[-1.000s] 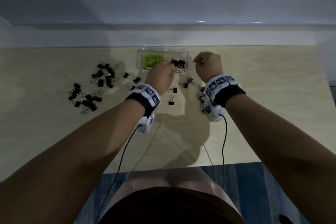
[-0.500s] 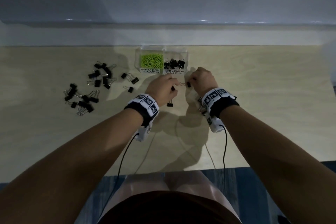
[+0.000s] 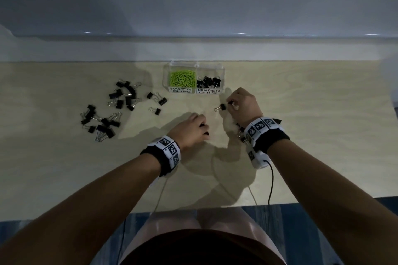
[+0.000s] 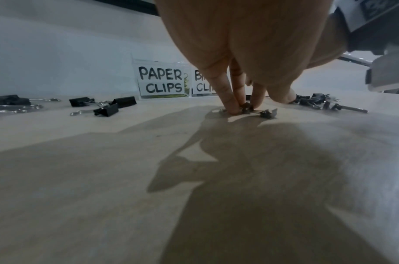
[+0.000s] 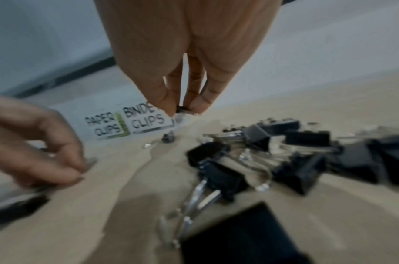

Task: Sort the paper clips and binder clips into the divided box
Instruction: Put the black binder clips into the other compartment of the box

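The clear divided box (image 3: 223,75) stands at the table's far middle, with green paper clips (image 3: 183,78) in its left cell and black binder clips (image 3: 210,82) in its right. My left hand (image 3: 203,129) is down on the table in front of the box, and its fingertips (image 4: 233,107) pinch a small binder clip (image 4: 247,106). My right hand (image 3: 230,104) is just right of the box front and pinches a black binder clip (image 5: 182,108) a little above the table. Another binder clip (image 3: 221,107) lies beside it.
Loose binder clips lie in heaps at the left (image 3: 125,97) and further left (image 3: 101,123), with three more (image 3: 158,101) nearer the box. A pile of clips (image 5: 273,142) lies under my right wrist. Cables run off the table's near edge (image 3: 193,211).
Both hands came back from the box. The left hand dropped toward me onto the table and took hold of a clip; the right hand now pinches one near the box front.
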Demonstrator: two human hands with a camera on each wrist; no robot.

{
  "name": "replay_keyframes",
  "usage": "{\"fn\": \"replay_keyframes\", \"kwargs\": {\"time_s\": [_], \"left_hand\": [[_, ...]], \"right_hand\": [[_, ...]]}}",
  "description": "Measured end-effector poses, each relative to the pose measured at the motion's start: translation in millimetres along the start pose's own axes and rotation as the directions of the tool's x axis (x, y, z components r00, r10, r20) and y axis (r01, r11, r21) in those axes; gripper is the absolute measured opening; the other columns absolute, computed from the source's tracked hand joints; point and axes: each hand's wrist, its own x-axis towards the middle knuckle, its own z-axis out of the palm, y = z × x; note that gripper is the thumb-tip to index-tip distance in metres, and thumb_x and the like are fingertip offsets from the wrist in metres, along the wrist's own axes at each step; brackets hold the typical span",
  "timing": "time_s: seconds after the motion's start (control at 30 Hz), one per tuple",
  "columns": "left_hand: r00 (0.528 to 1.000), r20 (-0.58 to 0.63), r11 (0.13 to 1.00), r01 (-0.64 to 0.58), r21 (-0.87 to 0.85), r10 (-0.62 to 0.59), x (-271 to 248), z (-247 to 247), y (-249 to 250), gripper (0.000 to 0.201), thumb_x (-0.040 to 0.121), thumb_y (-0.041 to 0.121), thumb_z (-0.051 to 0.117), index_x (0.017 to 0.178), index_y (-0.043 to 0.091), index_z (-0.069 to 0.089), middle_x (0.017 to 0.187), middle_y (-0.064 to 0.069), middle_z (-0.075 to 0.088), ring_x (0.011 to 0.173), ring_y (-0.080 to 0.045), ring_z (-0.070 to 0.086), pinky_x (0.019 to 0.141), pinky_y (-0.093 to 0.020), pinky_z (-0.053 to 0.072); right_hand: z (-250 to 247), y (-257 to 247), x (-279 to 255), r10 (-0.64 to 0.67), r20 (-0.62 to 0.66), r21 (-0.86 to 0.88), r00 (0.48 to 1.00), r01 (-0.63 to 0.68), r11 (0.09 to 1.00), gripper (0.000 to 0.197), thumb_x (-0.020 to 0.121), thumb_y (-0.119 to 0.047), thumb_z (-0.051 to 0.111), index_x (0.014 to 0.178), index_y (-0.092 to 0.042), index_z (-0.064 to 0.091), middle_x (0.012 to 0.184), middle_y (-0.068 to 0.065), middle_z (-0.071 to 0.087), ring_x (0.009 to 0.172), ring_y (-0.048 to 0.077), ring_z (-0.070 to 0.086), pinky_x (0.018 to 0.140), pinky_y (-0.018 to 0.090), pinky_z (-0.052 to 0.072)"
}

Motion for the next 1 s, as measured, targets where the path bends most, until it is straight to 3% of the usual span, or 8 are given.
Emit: {"fn": "replay_keyframes", "kwargs": {"time_s": [0.1, 0.27, 0.4, 0.57, 0.73, 0.83, 0.93, 1.0], "left_hand": [[1.0, 0.024, 0.999, -0.02, 0.038, 0.019, -3.3, -0.1, 2.8, 0.038, 0.095, 0.032, 0.047, 0.124, 0.008, 0.054, 0.131, -0.01, 0.041, 0.125, -0.028, 0.031, 0.098, -0.044, 0.042], [1.0, 0.002, 0.999, -0.016, 0.052, 0.016, -5.5, -2.3, 8.6, 0.032, 0.094, 0.022, 0.048, 0.116, 0.0, 0.057, 0.122, -0.015, 0.045, 0.114, -0.032, 0.041, 0.092, -0.045, 0.045], [0.997, -0.074, 0.999, 0.004, 0.049, 0.0, -7.1, -6.5, 7.7, 0.026, 0.087, 0.019, 0.052, 0.105, 0.001, 0.055, 0.113, -0.016, 0.047, 0.098, -0.033, 0.049, 0.079, -0.044, 0.047], [0.987, -0.129, 0.99, 0.075, -0.115, -0.09, -8.8, -13.2, 0.1, 0.016, 0.077, 0.016, 0.059, 0.086, 0.004, 0.057, 0.099, -0.012, 0.051, 0.086, -0.029, 0.053, 0.074, -0.037, 0.045], [0.97, -0.133, 0.942, 0.158, -0.297, -0.204, -12.5, -32.2, -16.2, 0.015, 0.07, 0.016, 0.07, 0.076, 0.008, 0.059, 0.084, -0.001, 0.048, 0.08, -0.023, 0.055, 0.075, -0.039, 0.049], [0.925, -0.291, 0.908, 0.114, -0.403, -0.245, -6.5, -60.0, -21.6, 0.014, 0.072, 0.014, 0.072, 0.076, 0.009, 0.06, 0.085, -0.003, 0.054, 0.075, -0.021, 0.056, 0.069, -0.032, 0.05], [0.807, -0.509, 0.884, 0.032, -0.466, -0.298, 17.5, -103.0, -26.4, 0.013, 0.072, 0.012, 0.072, 0.078, 0.006, 0.063, 0.084, -0.005, 0.056, 0.069, -0.015, 0.053, 0.066, -0.023, 0.047], [0.785, -0.523, 0.866, 0.034, -0.499, -0.332, 36.8, -125.9, -29.4, 0.014, 0.073, 0.014, 0.072, 0.081, 0.008, 0.063, 0.089, -0.005, 0.056, 0.073, -0.012, 0.055, 0.067, -0.019, 0.047]], "right_hand": [[10.4, -8.2, -3.7, -0.129, 0.115, -0.058, 0.985, 0.136, 0.989, 0.022, 0.076, 0.006, 0.057, 0.092, -0.002, 0.07, 0.098, 0.017, 0.06, 0.083, 0.034, 0.057, 0.072, 0.038, 0.053], [22.3, -4.2, -7.0, -0.125, 0.22, -0.232, 0.968, 0.176, 0.957, 0.022, 0.072, 0.011, 0.06, 0.087, -0.003, 0.07, 0.098, 0.017, 0.06, 0.081, 0.036, 0.054, 0.067, 0.045, 0.054], [11.4, -13.6, -10.9, -0.048, 0.228, -0.215, 0.972, 0.099, 0.972, 0.013, 0.078, 0.002, 0.054, 0.083, 0.004, 0.066, 0.095, 0.019, 0.058, 0.082, 0.037, 0.055, 0.069, 0.042, 0.051], [6.1, -28.7, -16.8, -0.068, 0.191, -0.049, 0.979, 0.079, 0.996, 0.009, 0.071, 0.005, 0.054, 0.07, 0.002, 0.063, 0.08, 0.017, 0.058, 0.062, 0.034, 0.057, 0.056, 0.037, 0.05], [-2.9, -50.8, -0.9, 0.017, 0.313, -0.153, 0.95, 0.033, 0.988, 0.028, 0.079, 0.005, 0.049, 0.099, -0.005, 0.066, 0.108, 0.012, 0.056, 0.091, 0.033, 0.059, 0.077, 0.034, 0.047], [-0.4, -51.0, 0.1, 0.04, 0.329, -0.157, 0.943, 0.013, 0.988, 0.029, 0.082, 0.002, 0.05, 0.105, -0.007, 0.065, 0.114, 0.011, 0.051, 0.093, 0.032, 0.061, 0.083, 0.037, 0.051], [2.7, -57.2, 3.6, -0.005, 0.322, -0.163, 0.947, 0.061, 0.985, 0.03, 0.079, 0.005, 0.051, 0.1, -0.008, 0.067, 0.12, 0.011, 0.052, 0.094, 0.033, 0.061, 0.083, 0.038, 0.051], [9.0, -63.4, 7.4, -0.082, 0.345, -0.175, 0.935, 0.15, 0.973, 0.032, 0.078, 0.004, 0.052, 0.106, -0.005, 0.065, 0.126, 0.014, 0.053, 0.1, 0.037, 0.059, 0.085, 0.043, 0.05]]}}
